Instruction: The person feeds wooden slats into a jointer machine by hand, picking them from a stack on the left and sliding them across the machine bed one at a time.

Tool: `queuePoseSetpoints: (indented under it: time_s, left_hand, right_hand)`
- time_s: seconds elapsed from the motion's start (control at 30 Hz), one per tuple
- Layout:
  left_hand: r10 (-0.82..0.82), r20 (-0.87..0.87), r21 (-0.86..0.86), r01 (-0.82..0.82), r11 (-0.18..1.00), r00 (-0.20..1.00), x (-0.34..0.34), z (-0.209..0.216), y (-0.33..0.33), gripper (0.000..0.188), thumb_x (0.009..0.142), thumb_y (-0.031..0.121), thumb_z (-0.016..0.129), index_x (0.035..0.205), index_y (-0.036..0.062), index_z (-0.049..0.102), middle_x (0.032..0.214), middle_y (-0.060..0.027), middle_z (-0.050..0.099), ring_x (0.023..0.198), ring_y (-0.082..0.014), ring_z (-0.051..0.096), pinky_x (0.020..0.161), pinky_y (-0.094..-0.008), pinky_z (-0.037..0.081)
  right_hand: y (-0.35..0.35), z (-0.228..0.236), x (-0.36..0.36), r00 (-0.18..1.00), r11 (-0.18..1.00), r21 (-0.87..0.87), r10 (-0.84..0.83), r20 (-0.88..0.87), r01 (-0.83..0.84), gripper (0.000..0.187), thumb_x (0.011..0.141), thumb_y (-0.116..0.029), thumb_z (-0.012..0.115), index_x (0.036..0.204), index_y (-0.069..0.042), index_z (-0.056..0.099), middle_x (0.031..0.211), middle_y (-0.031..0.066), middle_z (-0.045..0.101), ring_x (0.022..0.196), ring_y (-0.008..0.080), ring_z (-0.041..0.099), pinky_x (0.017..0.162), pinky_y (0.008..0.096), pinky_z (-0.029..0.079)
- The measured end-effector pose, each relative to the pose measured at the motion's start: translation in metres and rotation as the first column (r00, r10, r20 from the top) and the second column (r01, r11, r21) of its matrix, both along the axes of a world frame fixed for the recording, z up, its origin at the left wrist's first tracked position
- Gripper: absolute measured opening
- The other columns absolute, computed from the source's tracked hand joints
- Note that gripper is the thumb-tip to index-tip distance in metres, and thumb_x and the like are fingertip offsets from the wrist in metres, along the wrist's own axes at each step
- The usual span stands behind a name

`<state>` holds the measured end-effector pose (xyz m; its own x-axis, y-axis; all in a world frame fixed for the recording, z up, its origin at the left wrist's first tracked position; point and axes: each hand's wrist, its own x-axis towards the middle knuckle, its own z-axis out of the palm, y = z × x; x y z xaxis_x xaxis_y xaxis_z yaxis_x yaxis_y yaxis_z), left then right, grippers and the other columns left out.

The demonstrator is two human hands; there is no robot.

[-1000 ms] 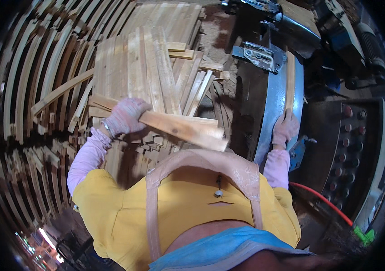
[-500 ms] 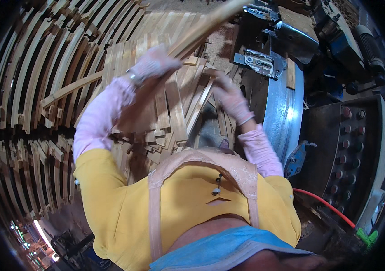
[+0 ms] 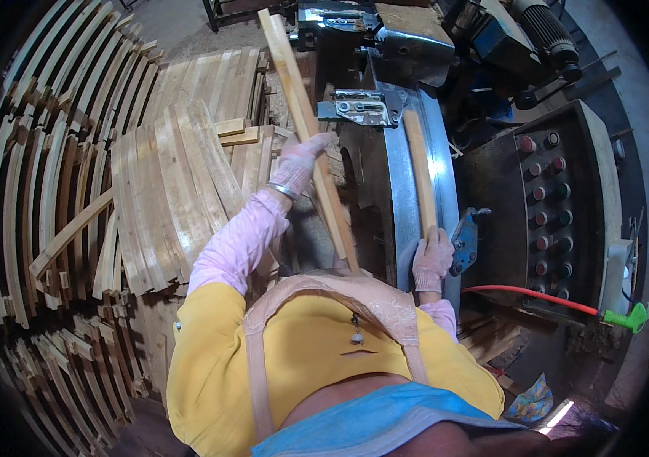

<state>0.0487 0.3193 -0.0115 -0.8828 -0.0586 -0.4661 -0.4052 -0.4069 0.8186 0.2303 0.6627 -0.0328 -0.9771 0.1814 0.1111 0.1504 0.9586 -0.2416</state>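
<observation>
My left hand (image 3: 302,164), in a pale knit glove, is closed round long wooden strips (image 3: 286,68) that slant between the stacked wood and the machine. At least two strips seem to lie together in that grip; their near end reaches close to my apron. My right hand (image 3: 433,260), gloved too, is closed on the near end of another wooden strip (image 3: 420,167). That strip lies lengthwise on the shiny metal bed (image 3: 442,160) of the machine. Just right of this hand sits a blue metal bracket (image 3: 465,242); beyond the left hand is a metal clamp fixture (image 3: 362,108).
A layered stack of flat wooden pieces (image 3: 164,175) stands at left, with tall racks of curved slats (image 3: 58,160) beyond. At right are a control box with several buttons (image 3: 545,206), a red hose with a green nozzle (image 3: 530,295), and a motor (image 3: 545,34).
The view has shifted toward the machine. My left hand has swung the strips rightward and nearer me. My right hand has gone from beside the wood pile to the strip on the bed.
</observation>
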Motion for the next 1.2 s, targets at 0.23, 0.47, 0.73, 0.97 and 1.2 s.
queuePoseSetpoints:
  time_s: [0.23, 0.47, 0.73, 0.97, 1.2]
  left_hand:
    - [0.068, -0.074, -0.127, -0.077, 0.989, 0.995, 0.013, 0.007, -0.025, 0.041, 0.087, 0.026, 0.084, 0.113, -0.0024, 0.070, 0.097, -0.0078, 0.074, 0.083, -0.0171, 0.070, 0.077, -0.0326, 0.057]
    - [0.262, -0.128, -0.059, -0.272, 0.961, 0.956, 0.015, 0.040, -0.039, 0.035, 0.085, 0.019, 0.084, 0.108, -0.0004, 0.066, 0.089, -0.0063, 0.070, 0.076, -0.0176, 0.068, 0.067, -0.0322, 0.058]
    - [0.069, -0.150, 0.418, 0.000, 0.908, 0.986, 0.012, 0.001, 0.070, 0.036, 0.098, 0.034, 0.072, 0.114, 0.0031, 0.067, 0.095, -0.0079, 0.070, 0.083, -0.0217, 0.068, 0.076, -0.0382, 0.057]
    - [-0.581, -0.087, -0.590, 0.428, 0.685, 0.809, 0.043, 0.006, 0.075, 0.082, 0.089, 0.050, 0.076, 0.152, 0.0037, 0.049, 0.148, -0.0226, 0.058, 0.137, -0.0349, 0.057, 0.115, -0.0404, 0.044]
    - [-0.517, 0.095, -0.972, 0.192, 0.138, 0.851, 0.035, 0.002, -0.014, 0.079, 0.086, 0.054, 0.073, 0.147, 0.0088, 0.055, 0.145, -0.0191, 0.060, 0.137, -0.0346, 0.054, 0.117, -0.0420, 0.042]
  right_hand:
    - [-0.011, -0.047, -0.192, 0.985, 0.959, 0.268, -0.051, -0.166, 0.095, 0.010, 0.098, -0.019, 0.062, 0.106, -0.014, 0.062, 0.113, 0.0083, 0.067, 0.104, 0.0366, 0.066, 0.084, 0.0487, 0.058]
    - [-0.085, -0.007, -0.220, 0.912, 0.847, -0.344, 0.400, -0.091, -0.405, 0.027, 0.098, -0.028, 0.062, 0.119, -0.014, 0.072, 0.114, 0.0178, 0.072, 0.111, 0.0421, 0.065, 0.092, 0.0500, 0.056]
    - [-0.075, 0.000, -0.019, 0.916, 0.581, -0.793, 0.394, 0.077, -0.184, 0.088, 0.090, -0.018, 0.076, 0.163, -0.003, 0.030, 0.160, 0.0237, 0.043, 0.144, 0.0317, 0.048, 0.120, 0.0389, 0.036]
    - [0.001, 0.001, 0.169, 0.911, 0.935, -0.219, -0.187, 0.367, 0.280, 0.081, 0.085, -0.020, 0.076, 0.158, -0.012, 0.042, 0.119, 0.0250, 0.063, 0.107, 0.0452, 0.059, 0.094, 0.0531, 0.048]
    - [0.006, -0.024, 0.110, 0.958, 0.958, -0.005, -0.285, -0.033, 0.285, 0.071, 0.088, -0.026, 0.073, 0.153, -0.010, 0.049, 0.105, 0.0264, 0.067, 0.099, 0.0480, 0.061, 0.085, 0.0581, 0.048]
